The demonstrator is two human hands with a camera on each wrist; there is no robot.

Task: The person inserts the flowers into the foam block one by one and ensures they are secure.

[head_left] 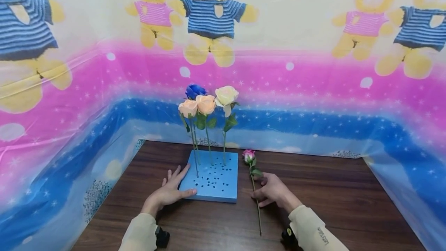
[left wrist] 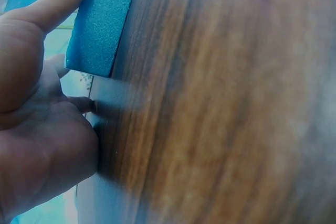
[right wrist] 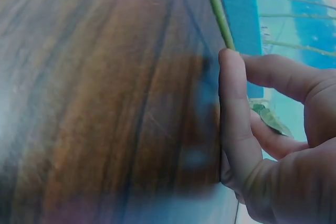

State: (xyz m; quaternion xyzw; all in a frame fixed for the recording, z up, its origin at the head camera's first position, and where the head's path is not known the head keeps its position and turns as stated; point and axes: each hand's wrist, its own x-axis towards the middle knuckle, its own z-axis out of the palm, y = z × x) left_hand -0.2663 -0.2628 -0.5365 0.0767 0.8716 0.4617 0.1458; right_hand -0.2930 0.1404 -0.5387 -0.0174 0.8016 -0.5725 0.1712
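A light blue foam block (head_left: 228, 162) dotted with holes lies on the table. Upright in it stand a blue rose (head_left: 195, 91), two peach roses (head_left: 205, 104) and a cream rose (head_left: 227, 95). My left hand (head_left: 168, 191) rests against the block's left side with fingers spread, the thumb on its near left corner; the left wrist view shows this hand (left wrist: 42, 98) at the block's edge (left wrist: 102, 24). To the right of the block, a pink rose (head_left: 249, 156) lies along the table. My right hand (head_left: 273, 191) pinches its green stem (right wrist: 216, 11) between thumb and fingers.
The dark wooden table (head_left: 334, 196) extends on both sides of the block. Behind and around it hangs a cloth (head_left: 278, 88) printed with teddy bears. A black wrist strap (head_left: 162, 238) shows at the left sleeve.
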